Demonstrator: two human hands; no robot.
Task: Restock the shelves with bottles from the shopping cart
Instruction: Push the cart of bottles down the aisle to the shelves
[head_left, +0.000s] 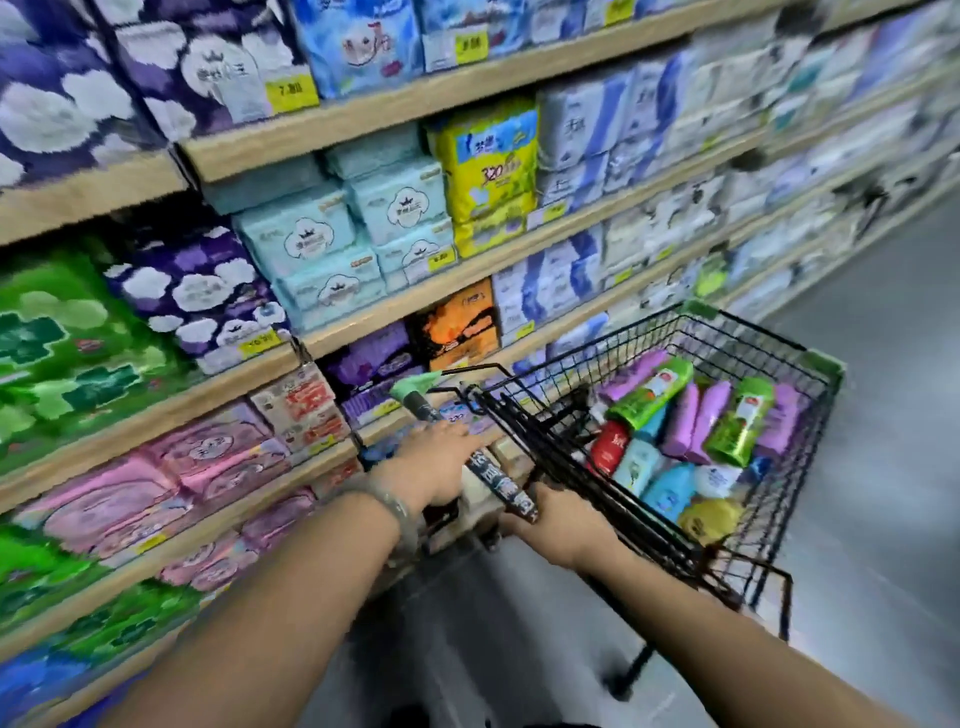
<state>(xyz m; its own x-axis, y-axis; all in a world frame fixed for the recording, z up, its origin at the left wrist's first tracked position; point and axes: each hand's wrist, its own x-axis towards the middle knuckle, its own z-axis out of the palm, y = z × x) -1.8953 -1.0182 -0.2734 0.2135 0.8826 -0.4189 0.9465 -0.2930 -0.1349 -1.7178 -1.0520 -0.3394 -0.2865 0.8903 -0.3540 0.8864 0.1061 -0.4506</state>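
Wooden shelves (363, 117) packed with soft packs line the aisle's left side, and beside them a black wire cart (753, 340) holds a heap of bottles (693, 431) lying on their sides, while the left hand (441, 462) and right hand (558, 527) both grip its handle (491, 480).

The yellow pack (491, 166) bears the number "320". A yellow price tag (291, 92) on a shelf (415, 101) edge starts with "7"; other print is too blurred.
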